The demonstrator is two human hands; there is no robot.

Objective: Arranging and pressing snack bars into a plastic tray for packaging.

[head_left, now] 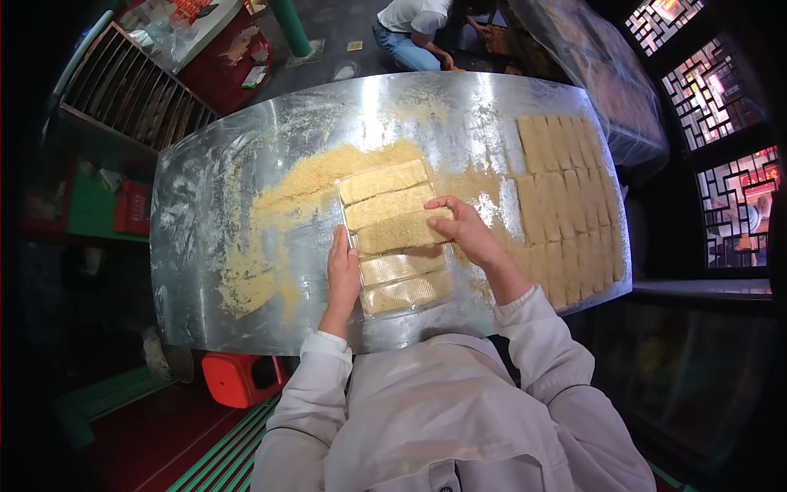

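A clear plastic tray (pixel 403 265) with crosswise compartments lies in front of me on the metal tabletop. Two crumb-coated yellow pastry bars (pixel 384 182) fill its far compartments. My right hand (pixel 464 227) pinches the right end of another bar (pixel 393 234) between thumb and fingers; this bar lies across the tray, over its middle. The two near compartments show their ribbed bottoms. Along the tray's left side, my left hand (pixel 343 273) grips the edge, with the thumb at the rim. Loose yellow crumbs (pixel 313 178) are heaped beyond and left of the tray.
Rows of similar bars (pixel 569 203) cover the table's right end. Crumbs and white powder streak the metal tabletop (pixel 203 246). A slatted rack (pixel 138 92) stands beyond the left corner, a red plastic stool (pixel 230 380) near the front edge. Another person (pixel 415 31) crouches past the far edge.
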